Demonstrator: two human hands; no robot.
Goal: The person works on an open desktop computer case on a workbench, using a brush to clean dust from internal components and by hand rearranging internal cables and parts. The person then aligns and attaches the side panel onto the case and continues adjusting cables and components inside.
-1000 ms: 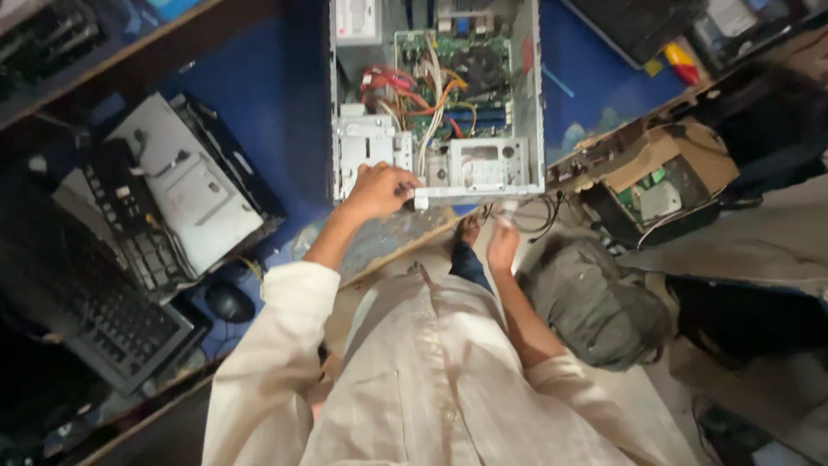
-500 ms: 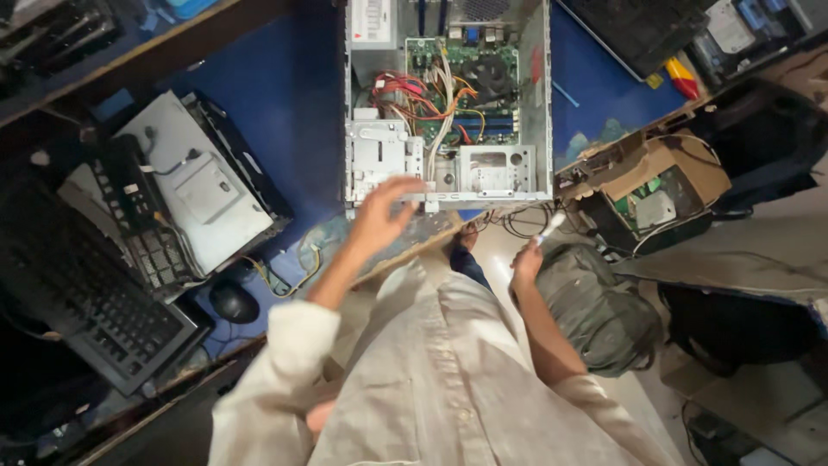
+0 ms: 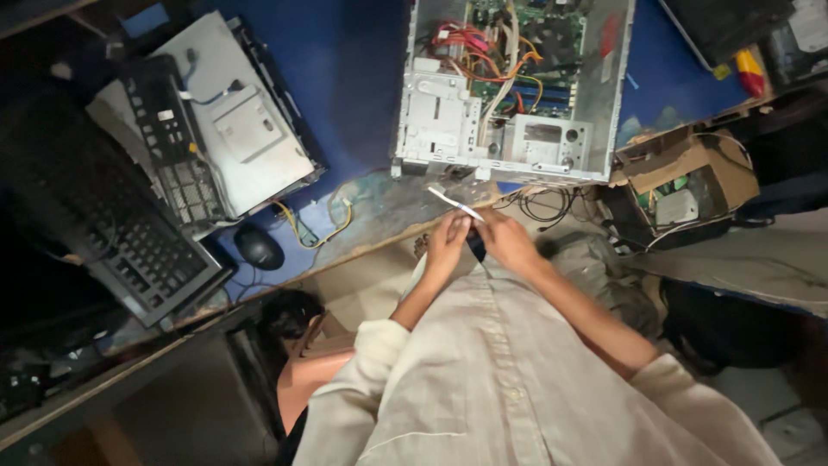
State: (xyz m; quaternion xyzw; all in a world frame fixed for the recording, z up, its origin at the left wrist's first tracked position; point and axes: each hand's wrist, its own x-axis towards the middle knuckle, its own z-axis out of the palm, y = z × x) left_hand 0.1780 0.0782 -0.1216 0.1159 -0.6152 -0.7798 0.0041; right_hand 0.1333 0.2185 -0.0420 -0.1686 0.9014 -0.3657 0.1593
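Mid-frame, just below open PC case (image 3: 513, 86), left hand (image 3: 447, 242) & right hand (image 3: 509, 242) are together, pinching a thin white strip (image 3: 457, 204). Looks like prepping it; next needs steady grip w/ both hands.

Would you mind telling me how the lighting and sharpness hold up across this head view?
Head view: light falls mainly on the open computer case and the pale shirt; the keyboard side and lower left sink into deep shadow. Both hands, left hand and right hand, look slightly soft around the thin white strip. Straight bench edges bow from wide-angle distortion.
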